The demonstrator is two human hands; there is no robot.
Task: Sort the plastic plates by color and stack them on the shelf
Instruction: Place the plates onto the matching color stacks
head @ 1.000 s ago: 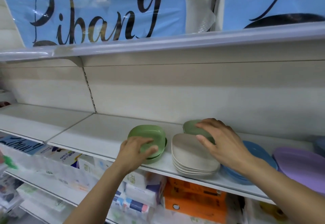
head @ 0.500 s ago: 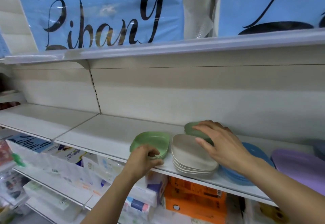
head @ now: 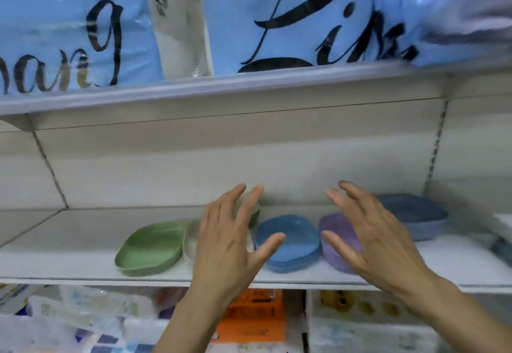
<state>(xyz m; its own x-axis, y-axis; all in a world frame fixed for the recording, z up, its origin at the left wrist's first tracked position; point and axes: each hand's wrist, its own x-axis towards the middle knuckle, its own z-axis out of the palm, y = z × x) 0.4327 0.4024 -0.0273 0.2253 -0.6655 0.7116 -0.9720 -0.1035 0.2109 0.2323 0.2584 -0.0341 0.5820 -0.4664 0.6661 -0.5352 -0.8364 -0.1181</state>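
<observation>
left hand [head: 225, 243], right hand [head: 380, 239], seemingly above plates [head: 289, 243]

White shelf [head: 83, 264] — one level, carrying plastic plates in a row. From the left:
- green stack [head: 152, 247]
- off-white stack [head: 191, 239], touching it
- single green plate [head: 256, 211], further back
- blue stack [head: 291, 244]
- purple stack [head: 335, 230], just beside the blue
- slate-blue stack [head: 415, 214] — right rear

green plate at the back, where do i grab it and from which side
Probably pinch the green plate by its raised rim from above with the left hand, open just in front of it. The white stack lies before it, blocking a low frontal reach.
</observation>
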